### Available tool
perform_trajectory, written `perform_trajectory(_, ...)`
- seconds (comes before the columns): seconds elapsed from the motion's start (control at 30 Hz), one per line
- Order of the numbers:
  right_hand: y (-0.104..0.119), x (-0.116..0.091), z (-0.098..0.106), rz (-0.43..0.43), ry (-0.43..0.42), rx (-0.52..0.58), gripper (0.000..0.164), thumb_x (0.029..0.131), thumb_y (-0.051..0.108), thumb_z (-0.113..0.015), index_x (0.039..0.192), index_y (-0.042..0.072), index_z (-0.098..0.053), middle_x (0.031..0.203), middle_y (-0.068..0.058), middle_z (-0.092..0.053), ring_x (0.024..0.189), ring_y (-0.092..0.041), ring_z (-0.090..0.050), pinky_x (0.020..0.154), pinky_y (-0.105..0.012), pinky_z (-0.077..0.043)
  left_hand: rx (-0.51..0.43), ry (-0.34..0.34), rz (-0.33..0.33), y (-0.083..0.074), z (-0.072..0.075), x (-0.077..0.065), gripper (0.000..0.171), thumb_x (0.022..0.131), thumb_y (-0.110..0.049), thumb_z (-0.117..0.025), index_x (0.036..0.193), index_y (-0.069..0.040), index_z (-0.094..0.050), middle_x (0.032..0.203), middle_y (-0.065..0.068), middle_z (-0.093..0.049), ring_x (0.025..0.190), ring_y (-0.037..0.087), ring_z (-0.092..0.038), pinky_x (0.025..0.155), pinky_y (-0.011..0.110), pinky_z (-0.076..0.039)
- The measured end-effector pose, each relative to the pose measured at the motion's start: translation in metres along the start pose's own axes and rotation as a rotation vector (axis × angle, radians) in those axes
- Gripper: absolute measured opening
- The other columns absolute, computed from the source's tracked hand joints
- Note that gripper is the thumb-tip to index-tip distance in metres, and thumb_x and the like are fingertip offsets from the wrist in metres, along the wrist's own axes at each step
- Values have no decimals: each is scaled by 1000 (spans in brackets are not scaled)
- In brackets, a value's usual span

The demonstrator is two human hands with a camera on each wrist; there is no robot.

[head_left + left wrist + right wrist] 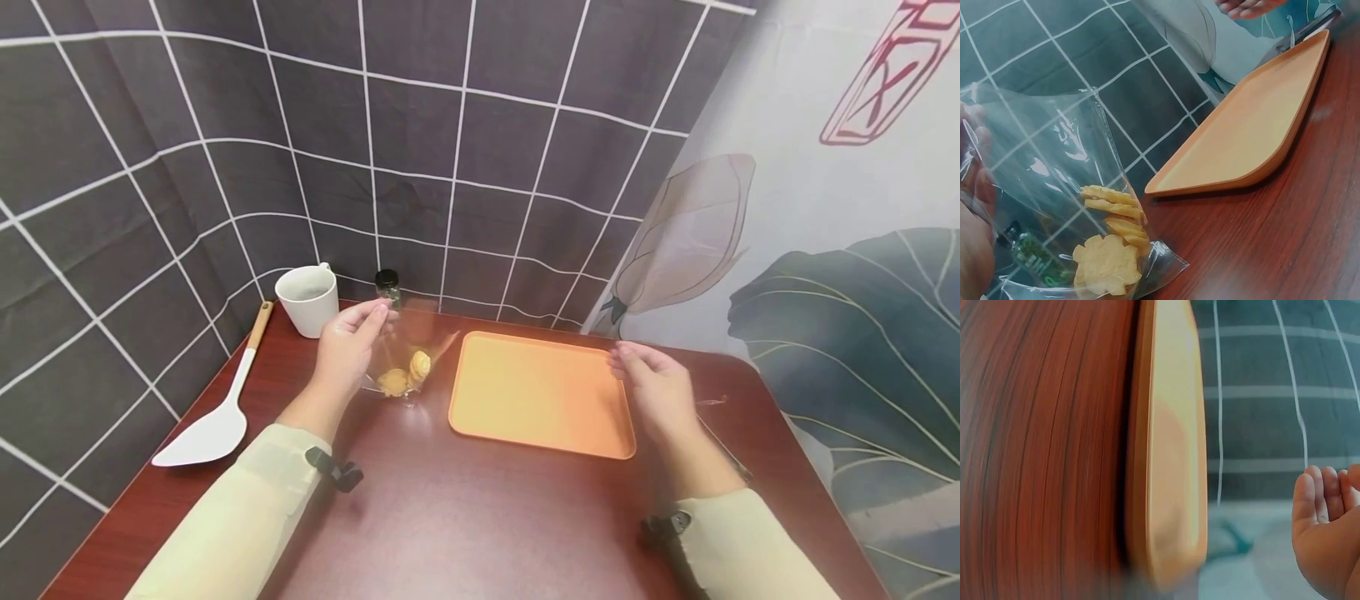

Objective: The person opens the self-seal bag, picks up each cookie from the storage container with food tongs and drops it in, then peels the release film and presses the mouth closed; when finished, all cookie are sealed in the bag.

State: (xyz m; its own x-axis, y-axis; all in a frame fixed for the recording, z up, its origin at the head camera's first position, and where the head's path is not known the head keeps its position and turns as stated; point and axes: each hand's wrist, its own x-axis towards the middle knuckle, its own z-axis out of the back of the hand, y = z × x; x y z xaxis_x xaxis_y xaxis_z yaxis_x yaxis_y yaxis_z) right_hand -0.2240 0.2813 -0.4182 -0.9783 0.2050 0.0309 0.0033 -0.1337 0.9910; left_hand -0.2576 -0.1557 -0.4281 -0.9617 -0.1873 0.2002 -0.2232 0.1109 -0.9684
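Observation:
In the head view my left hand (351, 342) pinches the top of a clear plastic bag (1054, 131) holding several yellow flower-shaped cookies (1109, 265). The bag hangs with its bottom corner at or just above the table; I cannot tell which. Behind it is a small black-lidded jar (387, 283) with green contents, seen through the film in the left wrist view. My right hand (660, 383) is raised by the right end of an orange tray (540, 396), fingers loosely bent, nothing visible between them. No objects lie on the tray.
A white mug (309, 304) stands at the back left. Beside it lies a white spatula (213, 433) with a wooden handle. A dark flat object (726, 450) lies partly hidden by the right forearm, near a small clear strip (712, 402). Hanging cloth borders the table.

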Motion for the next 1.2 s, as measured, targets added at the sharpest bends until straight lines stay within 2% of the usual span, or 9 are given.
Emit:
perform_trajectory(0.1,2,1,-34,53,65,77,42,108,16,-65,135,-15,-60,94,16,-79,98,-6,-79,92,-25,-64,-8,0,3,1,-2,-1,33,107,-18,-67,130,5,-70,90,-15,-79,88,7,-74,86,21,-62)
perform_trajectory(0.37,4,4,-99,54,138,181,33,107,10,-66,130,-13,-65,94,9,-79,93,-7,-78,90,-26,-65,2,7,19,3,-10,-4,36,107,-19,-67,132,7,-69,89,-16,-79,89,6,-75,86,20,-62)
perform_trajectory(0.5,3,5,-124,34,192,195,32,106,10,-67,130,-10,-66,107,-4,-81,98,-10,-78,92,-27,-65,-9,6,16,4,-10,-4,35,107,-19,-67,132,5,-70,88,-16,-79,88,5,-75,84,21,-63)
perform_trajectory(0.67,3,6,-153,-4,276,163,37,105,12,-68,136,-7,-65,137,-27,-70,118,-29,-76,101,-34,-63,-13,11,12,7,-9,-2,37,107,-20,-67,134,5,-69,89,-16,-79,88,5,-75,83,21,-63)
perform_trajectory(0.73,3,7,-164,-11,306,154,40,105,12,-68,139,-8,-63,143,-31,-66,127,-38,-72,105,-38,-61,-18,10,15,8,-9,-1,37,107,-20,-68,134,5,-69,89,-16,-79,88,5,-75,83,21,-63)
perform_trajectory(0.8,2,10,-174,-16,320,154,42,104,11,-69,141,-6,-63,143,-30,-66,130,-40,-69,108,-42,-60,-25,10,20,8,-9,-1,36,106,-20,-68,134,5,-69,89,-15,-80,88,7,-75,83,21,-63)
perform_trajectory(0.93,-2,15,-191,-14,366,178,45,101,5,-70,144,-6,-61,145,-30,-64,128,-32,-71,112,-49,-56,-52,10,26,7,-10,-1,34,106,-17,-68,132,4,-70,90,-13,-80,89,12,-76,84,22,-63)
perform_trajectory(1.03,-6,16,-200,-17,424,174,46,100,3,-70,144,-6,-60,145,-30,-65,129,-30,-71,114,-49,-55,-76,6,30,7,-10,-2,32,106,-16,-68,131,3,-71,90,-12,-80,89,15,-76,83,22,-64)
perform_trajectory(1.2,-7,13,-210,-23,440,136,34,101,7,-71,132,-7,-69,135,-28,-72,129,-42,-70,110,-45,-58,-77,-2,31,6,-8,-2,31,107,-16,-67,131,3,-70,90,-13,-80,87,11,-75,82,21,-63)
